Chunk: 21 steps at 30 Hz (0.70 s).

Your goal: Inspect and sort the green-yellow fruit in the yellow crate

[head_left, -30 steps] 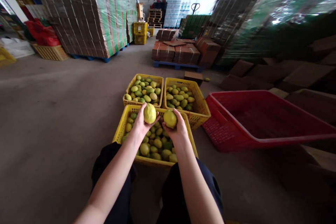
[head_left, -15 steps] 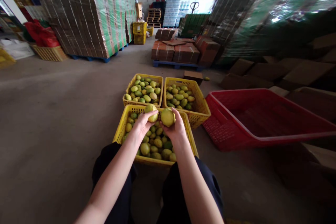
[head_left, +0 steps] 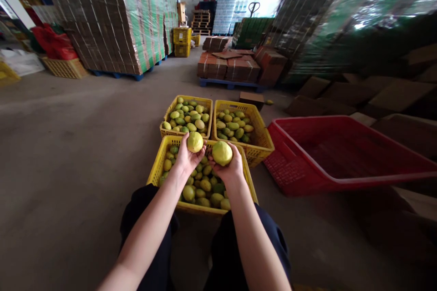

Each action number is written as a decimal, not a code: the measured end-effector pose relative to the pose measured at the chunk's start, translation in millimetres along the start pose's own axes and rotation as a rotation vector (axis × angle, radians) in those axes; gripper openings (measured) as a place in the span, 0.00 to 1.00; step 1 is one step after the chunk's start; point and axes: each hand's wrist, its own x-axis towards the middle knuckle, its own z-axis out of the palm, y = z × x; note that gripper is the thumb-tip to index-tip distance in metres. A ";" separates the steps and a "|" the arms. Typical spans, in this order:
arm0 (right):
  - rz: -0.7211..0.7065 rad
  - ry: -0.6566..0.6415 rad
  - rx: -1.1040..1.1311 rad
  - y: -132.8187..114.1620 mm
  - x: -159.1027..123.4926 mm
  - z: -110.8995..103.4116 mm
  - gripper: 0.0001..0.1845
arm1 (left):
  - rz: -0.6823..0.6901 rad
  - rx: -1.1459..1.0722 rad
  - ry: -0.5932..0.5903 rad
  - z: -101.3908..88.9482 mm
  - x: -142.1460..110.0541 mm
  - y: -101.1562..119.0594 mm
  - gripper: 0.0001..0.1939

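A yellow-green lemon (head_left: 195, 142) rests in my left hand (head_left: 185, 160), fingers curled beneath it. My right hand (head_left: 232, 166) grips a second, greener lemon (head_left: 222, 153) from its right side and below. Both fruits are held apart, over the far part of the near yellow crate (head_left: 155, 163). Inside that crate lie several more lemons (head_left: 205, 185), from yellow to dark green, partly hidden by my forearms. Just beyond stand a far left yellow crate (head_left: 164, 134) and a far right yellow crate (head_left: 261, 142), each holding similar fruit.
To the right sits a large red plastic basket (head_left: 300, 163). Flattened cardboard (head_left: 341, 93) is piled behind it. Farther off are a pallet of bundled cartons (head_left: 227, 69), a small brown box (head_left: 251, 99) and a tall wrapped stack (head_left: 102, 18). Concrete floor (head_left: 78, 154) stretches to the left.
My left hand has rolled its lemon, with the palm now turned more upward. The right-hand lemon has turned and shifted slightly right, so the two fruits are a little farther apart.
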 end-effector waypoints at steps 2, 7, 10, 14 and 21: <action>0.005 -0.004 -0.019 0.4 0.1 -0.2 0.15 | 0.082 0.000 0.042 1.6 0.7 0.3 0.16; -0.001 -0.010 -0.011 1.8 1.1 -0.2 0.15 | 0.171 0.025 -0.028 5.9 -5.0 1.4 0.06; -0.045 0.017 -0.008 2.8 1.5 2.6 0.09 | 0.154 0.075 -0.046 6.7 -10.4 1.7 0.08; -0.094 0.027 -0.058 4.3 0.2 6.6 0.01 | 0.175 0.104 -0.023 7.6 -12.7 3.5 0.10; -0.020 0.003 -0.018 1.2 -1.2 1.7 0.10 | 0.065 0.083 -0.010 8.6 -8.5 8.4 0.20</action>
